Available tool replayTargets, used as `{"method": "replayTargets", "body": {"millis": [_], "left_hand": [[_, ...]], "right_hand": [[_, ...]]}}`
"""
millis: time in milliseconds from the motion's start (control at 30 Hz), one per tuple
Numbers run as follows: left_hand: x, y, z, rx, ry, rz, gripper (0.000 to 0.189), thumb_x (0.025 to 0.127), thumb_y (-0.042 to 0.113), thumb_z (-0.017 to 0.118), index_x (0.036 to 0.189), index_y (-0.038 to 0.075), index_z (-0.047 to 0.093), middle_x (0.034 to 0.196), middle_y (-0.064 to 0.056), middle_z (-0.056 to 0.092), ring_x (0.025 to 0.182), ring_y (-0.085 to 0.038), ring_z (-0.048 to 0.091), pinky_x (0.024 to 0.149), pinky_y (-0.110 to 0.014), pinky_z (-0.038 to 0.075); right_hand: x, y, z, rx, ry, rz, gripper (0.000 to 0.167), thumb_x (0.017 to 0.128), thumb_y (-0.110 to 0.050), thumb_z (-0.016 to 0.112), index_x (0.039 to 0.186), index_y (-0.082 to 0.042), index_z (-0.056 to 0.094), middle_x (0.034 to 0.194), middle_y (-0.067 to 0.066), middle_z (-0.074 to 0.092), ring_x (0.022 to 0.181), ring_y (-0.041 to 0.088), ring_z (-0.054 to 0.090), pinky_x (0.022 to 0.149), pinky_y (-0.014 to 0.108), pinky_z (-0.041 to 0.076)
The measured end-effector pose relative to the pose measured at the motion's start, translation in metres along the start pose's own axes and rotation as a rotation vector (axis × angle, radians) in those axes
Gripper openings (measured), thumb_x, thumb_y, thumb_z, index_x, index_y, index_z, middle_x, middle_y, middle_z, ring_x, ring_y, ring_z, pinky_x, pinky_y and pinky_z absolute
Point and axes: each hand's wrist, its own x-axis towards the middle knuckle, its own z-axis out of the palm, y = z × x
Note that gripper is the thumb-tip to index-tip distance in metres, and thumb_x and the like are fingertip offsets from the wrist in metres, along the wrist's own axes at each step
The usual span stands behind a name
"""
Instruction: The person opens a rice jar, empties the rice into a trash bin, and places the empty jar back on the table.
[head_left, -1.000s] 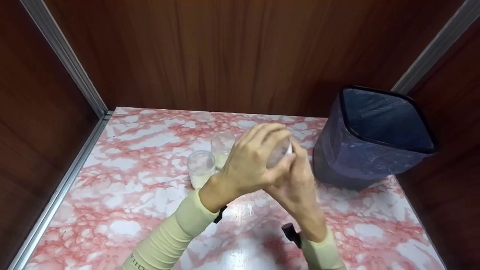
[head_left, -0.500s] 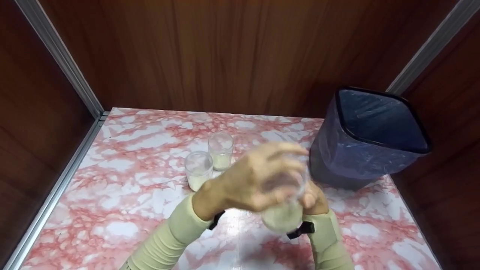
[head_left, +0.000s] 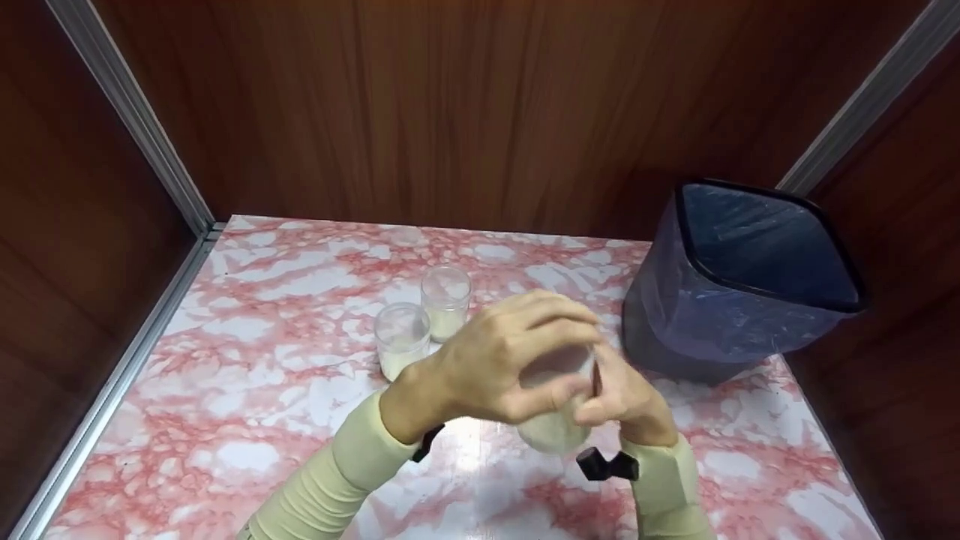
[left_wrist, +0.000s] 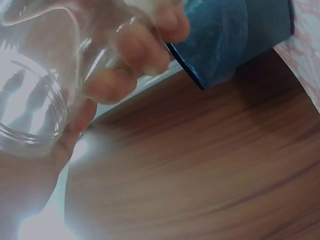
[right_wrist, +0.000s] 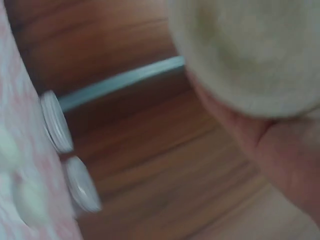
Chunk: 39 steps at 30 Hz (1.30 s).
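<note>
A clear jar point(head_left: 553, 433) with pale, cream-coloured contents at its base is held tilted above the table, base toward me. My left hand point(head_left: 487, 360) curls over its left side, with the thumb along the near side. From the right, my right hand point(head_left: 630, 397) holds the jar's other end, thumb and fingers bent at it. In the left wrist view the clear wall point(left_wrist: 45, 30) and a threaded ring point(left_wrist: 32, 110) show beside curled fingers point(left_wrist: 142, 50). The right wrist view shows the pale base point(right_wrist: 255, 55), blurred. The hands hide much of the jar.
Two similar clear jars, a nearer one point(head_left: 401, 337) and a farther one point(head_left: 446, 300), stand upright left of my hands, pale contents at their bottoms. A bin point(head_left: 675, 330) with a plastic liner stands right on the red-and-white marbled table point(head_left: 285, 300). Wooden panels point(head_left: 450, 112) enclose the table.
Both hands have come down nearer to me with the jar, and its pale base has come into view below them. The right hand has turned. The standing jars and bin have not moved.
</note>
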Motion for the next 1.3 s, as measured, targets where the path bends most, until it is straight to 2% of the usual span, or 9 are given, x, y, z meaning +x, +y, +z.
{"method": "replayTargets", "body": {"millis": [33, 133, 233, 433, 567, 733, 967, 1200, 1300], "left_hand": [[-0.001, -0.002, -0.001, 0.014, 0.012, -0.018, 0.035, 0.09, 0.03, 0.06, 0.116, 0.009, 0.067, 0.119, -0.007, 0.068, 0.115, -0.017, 0.061, 0.104, -0.023, 0.045], [-0.004, -0.006, -0.001, 0.053, 0.043, -0.077, 0.034, 0.09, 0.029, 0.059, 0.117, 0.009, 0.067, 0.119, -0.006, 0.068, 0.114, -0.016, 0.062, 0.1, -0.024, 0.048], [-0.006, -0.009, 0.0, 0.094, 0.074, -0.142, 0.032, 0.091, 0.029, 0.06, 0.116, 0.01, 0.067, 0.118, -0.005, 0.067, 0.113, -0.016, 0.061, 0.099, -0.025, 0.049], [-0.011, -0.016, 0.005, 0.168, 0.157, -0.275, 0.03, 0.091, 0.028, 0.061, 0.114, 0.009, 0.067, 0.116, -0.005, 0.067, 0.107, -0.017, 0.062, 0.096, -0.027, 0.05], [-0.014, -0.018, 0.006, 0.176, 0.197, -0.335, 0.031, 0.091, 0.027, 0.061, 0.115, 0.008, 0.067, 0.117, -0.005, 0.067, 0.107, -0.017, 0.061, 0.096, -0.028, 0.05], [-0.016, -0.02, 0.006, 0.164, 0.205, -0.356, 0.031, 0.092, 0.028, 0.061, 0.116, 0.009, 0.067, 0.117, -0.005, 0.066, 0.107, -0.016, 0.061, 0.095, -0.028, 0.051], [-0.022, -0.023, 0.002, 0.16, 0.194, -0.372, 0.031, 0.092, 0.029, 0.06, 0.116, 0.01, 0.066, 0.118, -0.005, 0.066, 0.109, -0.016, 0.061, 0.095, -0.029, 0.051], [-0.036, -0.028, -0.01, 0.152, 0.19, -0.357, 0.031, 0.092, 0.027, 0.061, 0.117, 0.009, 0.066, 0.118, -0.005, 0.065, 0.11, -0.016, 0.061, 0.096, -0.029, 0.051], [-0.046, -0.032, -0.017, 0.16, 0.181, -0.366, 0.031, 0.092, 0.026, 0.062, 0.118, 0.009, 0.065, 0.118, -0.006, 0.065, 0.111, -0.016, 0.061, 0.097, -0.03, 0.05]], "right_hand": [[0.005, -0.008, 0.004, -0.037, 0.028, 0.03, 0.064, 0.08, -0.029, 0.076, 0.131, 0.0, 0.049, 0.116, 0.002, 0.064, 0.1, 0.008, 0.061, 0.092, 0.025, 0.051], [0.013, -0.021, 0.014, -0.145, 0.131, 0.104, 0.083, 0.069, -0.01, 0.082, 0.142, -0.004, 0.041, 0.127, 0.005, 0.06, 0.103, 0.011, 0.061, 0.093, 0.024, 0.051], [0.017, -0.024, 0.026, -0.349, 0.25, 0.128, 0.094, 0.066, -0.008, 0.086, 0.146, -0.005, 0.036, 0.129, 0.008, 0.059, 0.103, 0.012, 0.061, 0.093, 0.021, 0.049], [0.027, -0.018, 0.044, -0.822, 0.426, 0.124, 0.095, 0.067, -0.025, 0.088, 0.144, -0.002, 0.037, 0.134, 0.014, 0.056, 0.115, 0.023, 0.057, 0.102, 0.032, 0.046], [0.029, -0.012, 0.05, -1.03, 0.486, 0.116, 0.097, 0.066, -0.032, 0.086, 0.141, 0.004, 0.037, 0.127, 0.021, 0.057, 0.108, 0.027, 0.058, 0.093, 0.041, 0.051], [0.028, -0.009, 0.049, -1.084, 0.477, 0.101, 0.096, 0.068, -0.037, 0.085, 0.14, 0.006, 0.038, 0.124, 0.023, 0.058, 0.109, 0.029, 0.057, 0.093, 0.043, 0.05], [0.022, -0.013, 0.035, -1.038, 0.445, 0.126, 0.096, 0.072, -0.042, 0.085, 0.142, 0.003, 0.038, 0.125, 0.021, 0.058, 0.11, 0.029, 0.058, 0.09, 0.043, 0.052], [0.01, -0.027, -0.003, -1.012, 0.448, 0.177, 0.1, 0.066, -0.03, 0.09, 0.144, 0.001, 0.036, 0.125, 0.021, 0.056, 0.106, 0.03, 0.06, 0.087, 0.047, 0.055], [0.004, -0.035, -0.025, -1.017, 0.463, 0.235, 0.098, 0.066, -0.022, 0.091, 0.145, -0.002, 0.036, 0.124, 0.019, 0.057, 0.106, 0.028, 0.061, 0.085, 0.041, 0.057]]}}
